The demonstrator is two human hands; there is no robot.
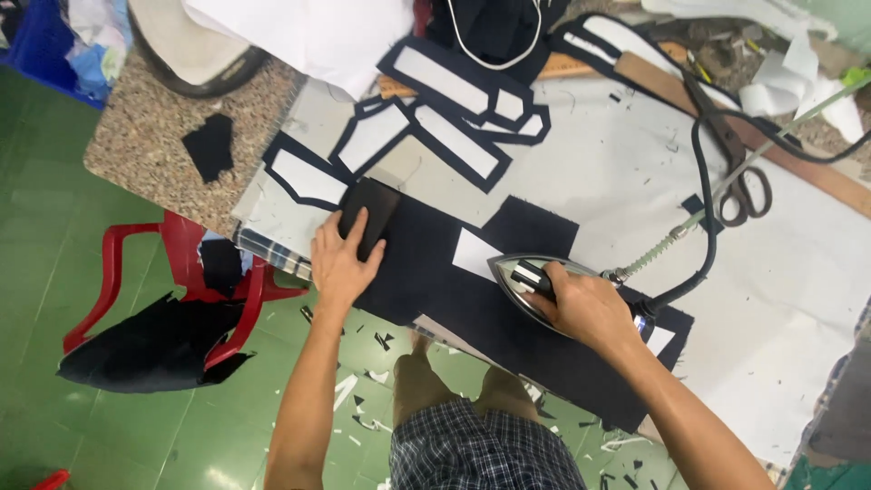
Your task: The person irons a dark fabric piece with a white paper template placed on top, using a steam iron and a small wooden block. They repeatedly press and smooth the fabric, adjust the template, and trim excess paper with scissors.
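Closest in are the person's plaid shorts and bare knees, with both forearms reaching out over the worktable. The right hand is closed around the handle of a silver electric iron, whose soleplate rests flat on a large piece of dark navy fabric spread over the white table cover; a black cord runs from the iron's rear up across the table. The left hand lies flat, fingers spread, pressing on a small dark folded piece at the fabric's left edge, gripping nothing. Just beyond sit several navy cut pieces with white interfacing laid on them, overlapping one another. Scissors lie to the right near a wooden ruler. Down on the green floor stands a red plastic chair draped with dark cloth, and scraps are scattered below the table.
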